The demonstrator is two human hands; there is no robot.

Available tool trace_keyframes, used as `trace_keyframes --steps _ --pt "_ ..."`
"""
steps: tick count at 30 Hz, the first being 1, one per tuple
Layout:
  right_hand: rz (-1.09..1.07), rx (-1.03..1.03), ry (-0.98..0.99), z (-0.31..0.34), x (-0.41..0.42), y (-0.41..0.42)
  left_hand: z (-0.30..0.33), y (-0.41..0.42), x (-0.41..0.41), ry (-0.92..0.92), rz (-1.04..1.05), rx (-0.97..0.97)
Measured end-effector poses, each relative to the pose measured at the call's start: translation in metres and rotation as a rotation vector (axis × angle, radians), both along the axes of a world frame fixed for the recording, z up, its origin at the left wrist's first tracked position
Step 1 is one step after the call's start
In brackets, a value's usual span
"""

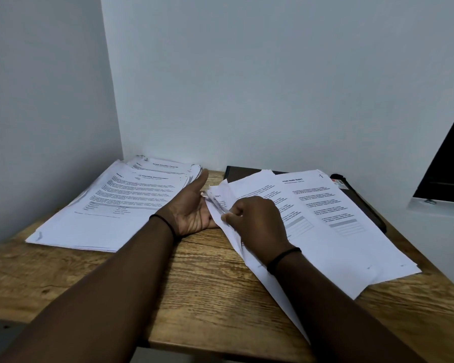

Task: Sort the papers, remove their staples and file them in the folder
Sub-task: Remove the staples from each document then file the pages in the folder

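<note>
Two paper stacks [110, 205] [338, 226], one folder [362, 197], two hands [192, 210] [257, 221] holding sheets.

Left hand [192, 209] palm up, open; right hand [257, 221] fingers curled, pinching.

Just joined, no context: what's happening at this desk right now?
A person is working through papers on a wooden table. The left hand, palm up, supports the edge of a right-hand sheaf of papers, while the right hand pinches its edge. The sheaf lies partly over a dark folder at the back. A second paper stack sits at the left. No staple or staple tool is discernible.
</note>
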State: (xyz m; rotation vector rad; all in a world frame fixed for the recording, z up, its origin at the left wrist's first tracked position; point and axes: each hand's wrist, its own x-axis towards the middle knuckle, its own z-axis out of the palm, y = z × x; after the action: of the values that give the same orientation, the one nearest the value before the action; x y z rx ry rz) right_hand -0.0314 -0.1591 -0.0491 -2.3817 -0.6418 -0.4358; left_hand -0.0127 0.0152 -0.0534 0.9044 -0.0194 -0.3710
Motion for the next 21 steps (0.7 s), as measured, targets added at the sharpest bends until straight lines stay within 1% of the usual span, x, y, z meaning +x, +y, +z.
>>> trace_keyframes --steps 2,4,11,13,16,18,21 --pt "0.029 0.157 0.048 0.0003 -0.0005 -0.0009 -0.0003 -0.0020 0.0005 -0.002 0.021 0.004" --pt "0.039 0.258 0.043 0.0011 0.0015 -0.0026 -0.0008 -0.0017 0.0009 -0.013 0.020 0.036" --pt "0.010 0.339 0.039 -0.0048 0.0057 -0.0081 -0.0028 -0.0017 -0.0004 -0.001 0.061 0.087" --pt "0.030 0.333 0.016 -0.0037 0.0052 -0.0081 -0.0044 -0.0004 0.0014 0.017 0.074 0.090" --pt "0.016 0.251 -0.061 -0.0046 0.0060 -0.0064 -0.0056 0.0006 0.0038 0.011 0.073 0.099" --pt "-0.013 0.197 -0.044 -0.0050 0.0068 -0.0062 -0.0063 0.0000 0.0050 0.011 0.075 0.104" --pt "0.031 0.090 -0.031 -0.0038 0.0025 -0.0038 -0.0071 0.0004 0.0076 0.013 0.053 0.085"
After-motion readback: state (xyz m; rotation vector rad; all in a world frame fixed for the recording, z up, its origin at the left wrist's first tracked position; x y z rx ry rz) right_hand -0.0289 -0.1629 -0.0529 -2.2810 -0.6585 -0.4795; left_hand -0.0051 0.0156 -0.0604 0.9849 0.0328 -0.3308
